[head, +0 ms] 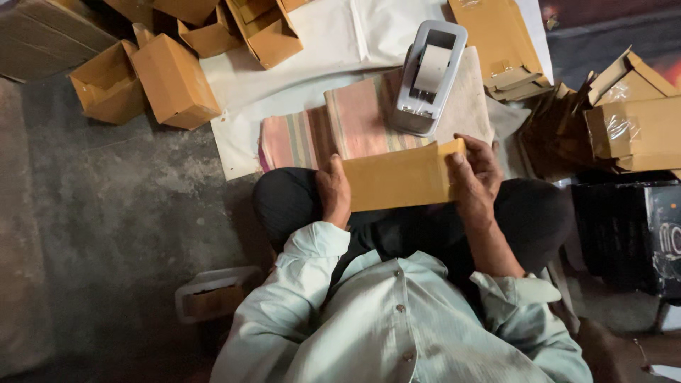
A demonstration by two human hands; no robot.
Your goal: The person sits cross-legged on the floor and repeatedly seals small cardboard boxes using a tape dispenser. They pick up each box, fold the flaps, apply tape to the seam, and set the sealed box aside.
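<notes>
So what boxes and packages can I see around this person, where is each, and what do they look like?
Flat brown cardboard piece: held between left hand and right hand, over the lap.
Open brown boxes: upper left, on the floor.
Tape-wrapped brown boxes: stacked at right.
Flat brown cartons: top, right of the grey tape dispenser.

Brown cardboard packages on the floor around a seated person

Flat brown carton [399, 177] held between both hands [333, 193]; open boxes [152, 74] at upper left; folded flat cartons [500, 42] at top; film-wrapped carton bundle [631, 131] at right.
</notes>
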